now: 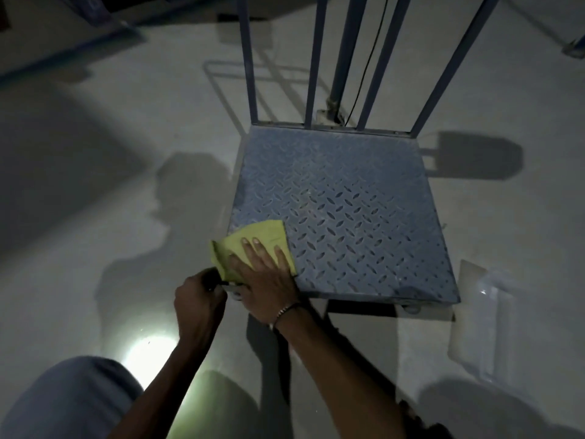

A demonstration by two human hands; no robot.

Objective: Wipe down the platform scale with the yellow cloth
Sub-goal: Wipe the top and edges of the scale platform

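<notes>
Yellow cloth [253,245] lies on the near left corner of the platform scale [342,217]. Right hand [266,274] presses it flat with straight fingers. Left hand [198,301] grips something dark beside that corner. Unwiped metal stretches away to the right.

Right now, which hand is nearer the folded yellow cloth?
Right. The right hand presses flat on the folded yellow cloth; the left hand grips something dark just beside it.
</notes>
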